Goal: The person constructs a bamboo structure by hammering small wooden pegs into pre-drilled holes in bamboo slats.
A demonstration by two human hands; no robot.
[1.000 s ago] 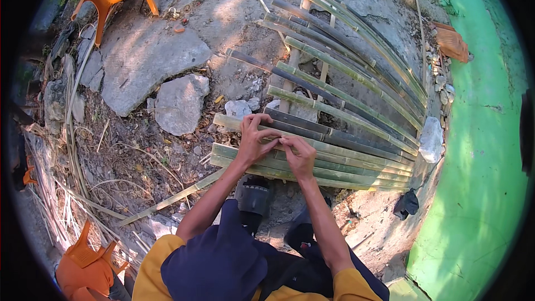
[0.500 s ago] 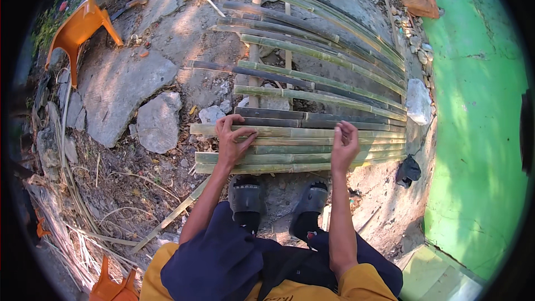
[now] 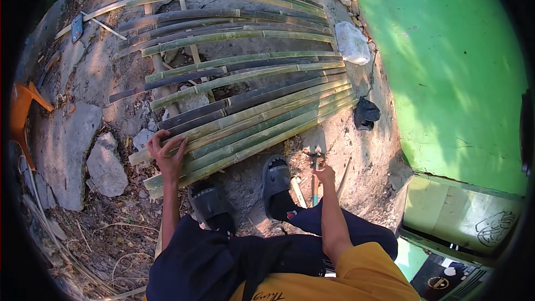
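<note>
Long split bamboo slats, green, tan and dark, lie side by side in front of me; the near ones are close together. My left hand rests at the left ends of the near slats with fingers spread over them, not wrapped round any. Lower right, beside my shoe, my right hand is closed at a tool with a dark crosswise head and a teal handle, which looks like a hammer. The fingers partly hide its grip.
Thin wooden bars run beneath the far slats. A white stone block and a black plastic bag lie by the slats' right ends, near a green wall. At left are broken concrete slabs and an orange chair.
My right hand has left the slats and moved down to the tool on the ground. My left hand stays at the slats' left ends. The view has turned to the right.
</note>
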